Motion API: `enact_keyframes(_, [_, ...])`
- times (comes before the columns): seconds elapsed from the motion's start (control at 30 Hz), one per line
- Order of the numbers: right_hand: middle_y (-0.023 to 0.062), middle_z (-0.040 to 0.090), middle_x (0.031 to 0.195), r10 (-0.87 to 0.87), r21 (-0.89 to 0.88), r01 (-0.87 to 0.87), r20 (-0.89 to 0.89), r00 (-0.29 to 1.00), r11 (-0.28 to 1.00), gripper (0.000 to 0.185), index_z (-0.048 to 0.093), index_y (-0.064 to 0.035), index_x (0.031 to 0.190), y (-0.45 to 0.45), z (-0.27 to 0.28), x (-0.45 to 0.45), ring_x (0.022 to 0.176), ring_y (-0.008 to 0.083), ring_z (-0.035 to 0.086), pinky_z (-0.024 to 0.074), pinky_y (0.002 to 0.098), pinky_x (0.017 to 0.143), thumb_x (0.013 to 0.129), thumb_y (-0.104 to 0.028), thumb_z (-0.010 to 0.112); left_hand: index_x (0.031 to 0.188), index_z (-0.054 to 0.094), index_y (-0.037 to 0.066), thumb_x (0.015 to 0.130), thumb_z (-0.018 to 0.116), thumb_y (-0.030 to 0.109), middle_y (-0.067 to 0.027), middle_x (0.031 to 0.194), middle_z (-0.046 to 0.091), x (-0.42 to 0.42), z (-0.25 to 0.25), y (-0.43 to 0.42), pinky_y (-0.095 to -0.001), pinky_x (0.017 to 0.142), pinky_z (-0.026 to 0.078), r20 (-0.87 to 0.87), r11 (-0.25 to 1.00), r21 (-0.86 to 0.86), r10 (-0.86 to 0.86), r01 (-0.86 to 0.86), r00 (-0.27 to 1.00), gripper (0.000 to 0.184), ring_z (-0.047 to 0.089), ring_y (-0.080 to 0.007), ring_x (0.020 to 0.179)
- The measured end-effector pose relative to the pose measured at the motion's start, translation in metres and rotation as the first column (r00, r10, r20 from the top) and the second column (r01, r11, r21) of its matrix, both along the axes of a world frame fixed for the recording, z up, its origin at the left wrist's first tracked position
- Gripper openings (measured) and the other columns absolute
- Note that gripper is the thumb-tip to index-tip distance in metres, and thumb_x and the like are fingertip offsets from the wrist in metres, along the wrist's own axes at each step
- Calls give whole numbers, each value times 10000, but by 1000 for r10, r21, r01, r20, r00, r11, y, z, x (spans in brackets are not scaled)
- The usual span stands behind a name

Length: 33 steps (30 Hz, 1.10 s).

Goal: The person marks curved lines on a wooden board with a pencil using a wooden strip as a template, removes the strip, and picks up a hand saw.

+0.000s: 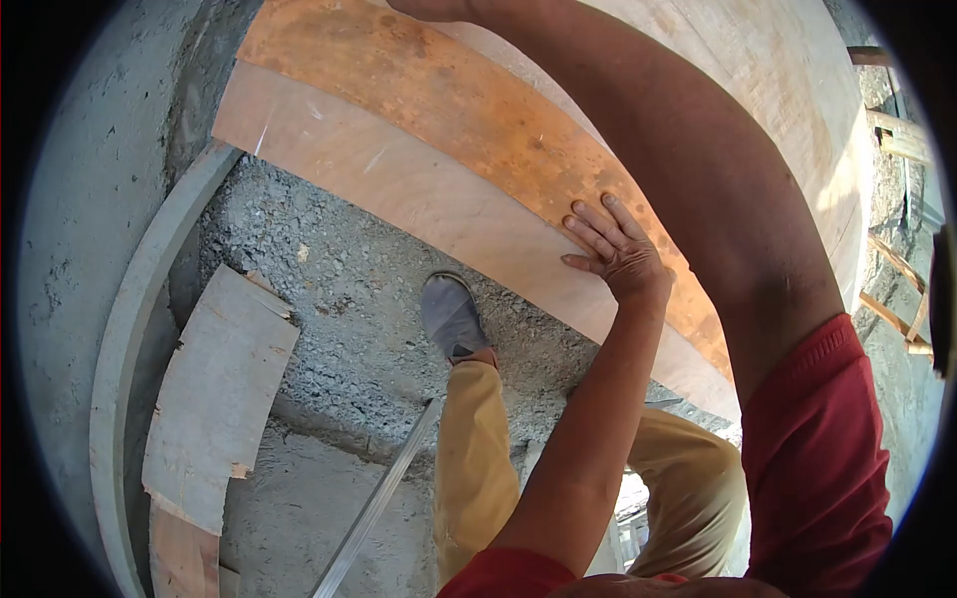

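Note:
My left hand point(623, 249) lies flat with its fingers apart, across the right part of an orange-brown strip of plywood point(429, 100). That strip is stained and slightly curved. A paler plywood board point(399, 189) shows along its lower edge, near my left fingertips. My right arm stretches over the boards to the top of the view. Only a small part of my right hand point(431, 8) shows at the top edge; its fingers are cut off, so what it touches is hidden.
A broad pale wooden sheet point(758, 90) fills the upper right. Below the boards is rough gravelly ground point(339, 239), with my shoe point(454, 314) on it. A worn plywood offcut point(219, 389), a curved concrete edge point(125, 349) and a metal bar point(379, 498) lie left and below.

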State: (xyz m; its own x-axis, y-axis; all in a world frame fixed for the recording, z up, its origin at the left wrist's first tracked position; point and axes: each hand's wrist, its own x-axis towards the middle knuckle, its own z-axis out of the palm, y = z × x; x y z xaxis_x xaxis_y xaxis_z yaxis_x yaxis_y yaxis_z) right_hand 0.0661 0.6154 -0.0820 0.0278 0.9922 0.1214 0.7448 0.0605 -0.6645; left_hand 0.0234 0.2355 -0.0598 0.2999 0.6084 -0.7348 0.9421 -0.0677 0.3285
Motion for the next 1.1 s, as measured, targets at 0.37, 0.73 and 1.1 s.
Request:
enact_keyframes(0.37, [111, 739, 1159, -166, -434, 121, -68, 984, 893, 324, 684, -178, 1300, -375, 61, 112, 1205, 323, 640, 521, 446, 1016, 1025, -260, 534, 1504, -281, -98, 510, 996, 526, -491, 1508, -291, 28, 26, 4, -795, 1119, 122, -263, 997, -76, -31, 11, 964, 1734, -272, -645, 1428])
enact_keyframes(0.73, [135, 719, 1197, -370, -613, 280, -23, 929, 739, 317, 652, -151, 1308, -648, 101, 175, 1343, 344, 547, 496, 464, 1072, 1008, -222, 580, 1484, -345, -67, 469, 1015, 565, -403, 1558, -319, 30, -21, -7, -675, 1214, 118, -499, 995, -94, -69, 25, 864, 1811, -276, -491, 1503])
enact_keyframes(1.1, [188, 718, 1151, -641, -699, 486, 51, 766, 525, 275, 668, -99, 1259, -794, 144, 191, 1130, 378, 659, 513, 472, 1006, 1008, -163, 575, 1484, -316, -100, 431, 1007, 616, -440, 1555, -271, 27, -14, -11, -693, 1198, 39, -455, 993, 87, -29, 76, 890, 1837, -242, -553, 1491])
